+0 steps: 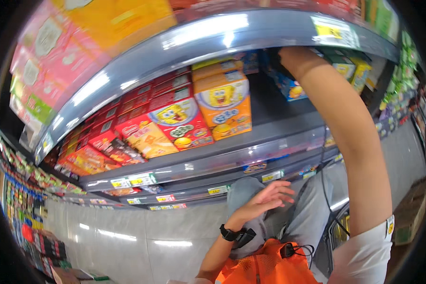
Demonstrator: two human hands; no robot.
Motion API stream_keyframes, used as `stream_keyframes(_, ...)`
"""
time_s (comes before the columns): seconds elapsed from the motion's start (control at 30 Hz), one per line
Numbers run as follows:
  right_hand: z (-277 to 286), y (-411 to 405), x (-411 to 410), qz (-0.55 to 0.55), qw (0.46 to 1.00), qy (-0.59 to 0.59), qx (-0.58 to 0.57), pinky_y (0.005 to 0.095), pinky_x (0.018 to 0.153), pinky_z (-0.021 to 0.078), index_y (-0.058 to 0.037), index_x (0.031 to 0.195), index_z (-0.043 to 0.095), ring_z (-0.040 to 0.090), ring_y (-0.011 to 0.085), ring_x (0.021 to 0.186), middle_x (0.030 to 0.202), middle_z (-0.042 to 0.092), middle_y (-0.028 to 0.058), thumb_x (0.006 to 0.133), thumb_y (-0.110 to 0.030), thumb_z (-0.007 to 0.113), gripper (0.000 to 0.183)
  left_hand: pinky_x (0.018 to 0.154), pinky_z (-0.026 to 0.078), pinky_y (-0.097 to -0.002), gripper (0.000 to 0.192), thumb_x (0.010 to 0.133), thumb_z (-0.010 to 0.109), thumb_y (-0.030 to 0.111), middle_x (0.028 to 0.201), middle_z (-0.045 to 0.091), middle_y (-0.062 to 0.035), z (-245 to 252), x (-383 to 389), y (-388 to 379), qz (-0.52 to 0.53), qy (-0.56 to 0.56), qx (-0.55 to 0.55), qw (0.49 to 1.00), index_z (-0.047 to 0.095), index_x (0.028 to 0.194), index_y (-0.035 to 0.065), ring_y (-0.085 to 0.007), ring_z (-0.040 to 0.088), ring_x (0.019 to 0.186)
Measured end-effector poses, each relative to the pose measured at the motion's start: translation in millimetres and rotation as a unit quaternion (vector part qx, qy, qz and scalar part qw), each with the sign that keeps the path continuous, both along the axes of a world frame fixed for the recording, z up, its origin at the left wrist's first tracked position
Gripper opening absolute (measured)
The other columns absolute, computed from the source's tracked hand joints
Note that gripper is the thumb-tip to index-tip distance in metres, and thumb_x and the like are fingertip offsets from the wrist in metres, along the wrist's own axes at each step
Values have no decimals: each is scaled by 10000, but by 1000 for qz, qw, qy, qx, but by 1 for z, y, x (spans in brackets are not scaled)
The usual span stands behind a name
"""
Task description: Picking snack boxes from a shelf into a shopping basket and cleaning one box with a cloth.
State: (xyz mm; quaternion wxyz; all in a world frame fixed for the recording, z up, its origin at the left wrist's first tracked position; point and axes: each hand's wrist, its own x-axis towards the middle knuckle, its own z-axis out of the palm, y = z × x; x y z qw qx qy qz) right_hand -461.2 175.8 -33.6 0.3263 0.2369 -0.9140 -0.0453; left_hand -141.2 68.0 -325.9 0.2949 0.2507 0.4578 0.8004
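My left hand (pixel 268 197) hovers over my knees in front of the lower shelves, fingers apart and holding nothing. My right forearm (pixel 335 96) reaches in under the upper shelf's front edge, which hides the hand itself. Just below that wrist, a blue snack box (pixel 287 87) with a yellow picture stands on the middle shelf (pixel 287 119). Whether the hand touches it cannot be seen. To its left is an orange box (pixel 223 106) with a cartoon character, beside a red box (pixel 184 120) of the same style.
The upper shelf edge (pixel 206 35) crosses above the reaching arm. Yellow packs (pixel 360 74) stand right of the arm. More red boxes (pixel 103 142) fill the left side. A black cable (pixel 325 184) hangs near my right knee. A cardboard box (pixel 410 209) sits at far right.
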Motion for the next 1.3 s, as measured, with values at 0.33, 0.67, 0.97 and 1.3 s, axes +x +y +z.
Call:
stream_keyframes(0.33, -43, 114, 139, 305, 944, 78, 103, 468, 920, 551, -102, 1134, 686, 654, 359, 1088, 1114, 711, 126, 900, -270, 643, 291, 995, 491, -392, 524, 984, 632, 166, 1369, 579, -164, -8, -4, 16, 92, 53, -65, 992, 425, 1443, 21, -292, 619, 1224)
stream_keyframes(0.67, -317, 442, 470, -362, 905, -204, -90, 434, 828, 540, -73, 1085, 644, 631, 329, 997, 1004, 651, 109, 786, -137, 715, 313, 1000, 444, -395, 584, 945, 669, 252, 1326, 580, -181, -3, -6, 70, 39, 19, -100, 994, 436, 1416, -4, -289, 589, 1176)
stream_keyframes(0.97, -523, 514, 534, -552, 767, -323, -48, 440, 943, 518, 11, 1169, 597, 564, 356, 1148, 1182, 568, 166, 633, -430, 882, 751, 1003, 440, -370, 507, 975, 632, 178, 1335, 581, -171, -6, -20, 132, -37, 27, -184, 982, 460, 1408, -20, -272, 580, 1222)
stream_keyframes(1.3, -256, 439, 482, -372, 860, -242, -251, 436, 1048, 482, -123, 1320, 587, 520, 436, 1302, 1499, 437, 218, 583, -2, 843, 790, 1030, 481, -355, 477, 938, 656, -17, 1331, 605, -88, -3, -30, 146, -111, -1, -186, 976, 510, 1383, 72, -221, 610, 1225)
